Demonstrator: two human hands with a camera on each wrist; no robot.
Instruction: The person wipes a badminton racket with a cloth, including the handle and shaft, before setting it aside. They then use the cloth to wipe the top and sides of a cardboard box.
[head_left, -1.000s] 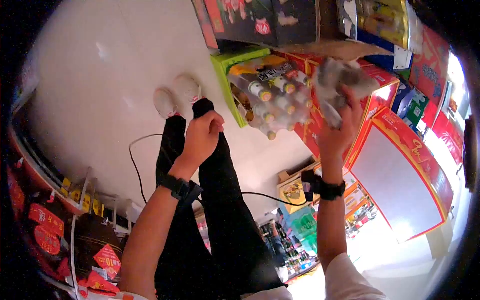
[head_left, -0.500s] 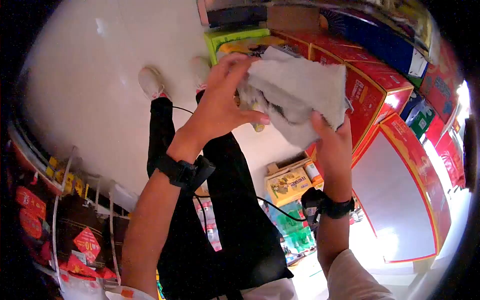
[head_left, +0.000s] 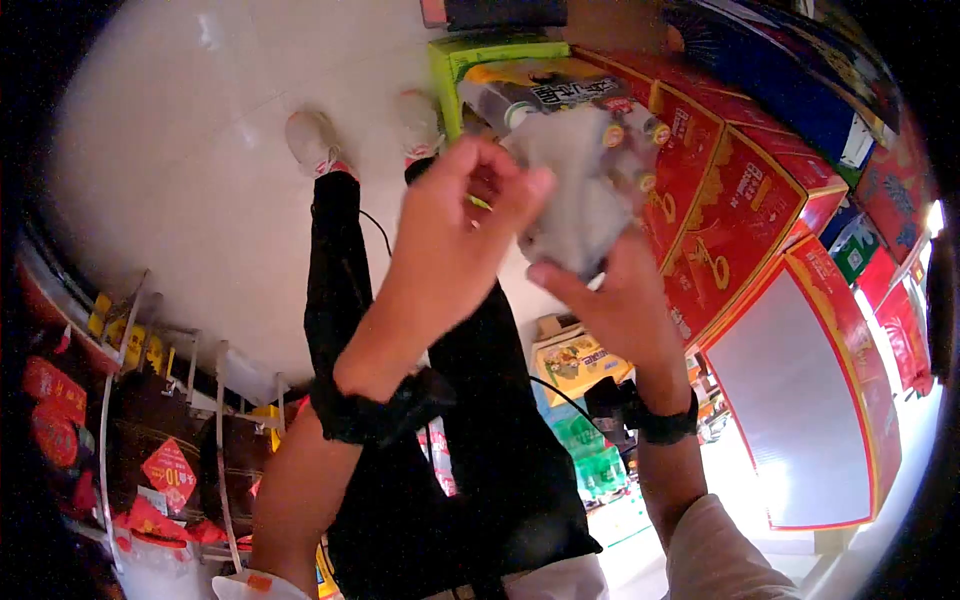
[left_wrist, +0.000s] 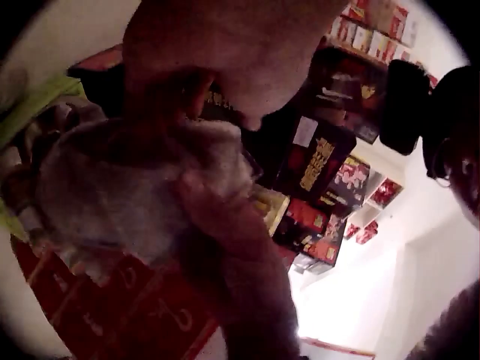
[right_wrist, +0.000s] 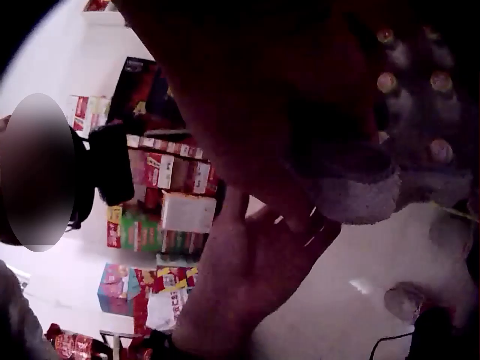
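A grey cloth (head_left: 580, 190), folded and blurred, hangs in front of the bottle pack in the head view. My right hand (head_left: 625, 310) grips its lower edge; in the left wrist view the right thumb lies on the cloth (left_wrist: 112, 187). My left hand (head_left: 450, 250) is at the cloth's left side with fingers curled, its thumb across the cloth's edge. Whether it pinches the cloth cannot be told. In the right wrist view the left hand (right_wrist: 255, 262) is beside the cloth (right_wrist: 360, 199), and the right hand is a dark shape above.
Behind the cloth a shrink-wrapped bottle pack (head_left: 655, 135) stands by a green-edged box (head_left: 445, 85). Red cartons (head_left: 735, 190) line the right, with a white-faced panel (head_left: 790, 390) below them. A wire rack (head_left: 220, 440) is at lower left. Two shoes (head_left: 310, 140) stand on the floor.
My left hand has risen from over the legs to the cloth, and its fingers, spread half a second ago, are now curled. The cloth has moved left and looks less spread out.
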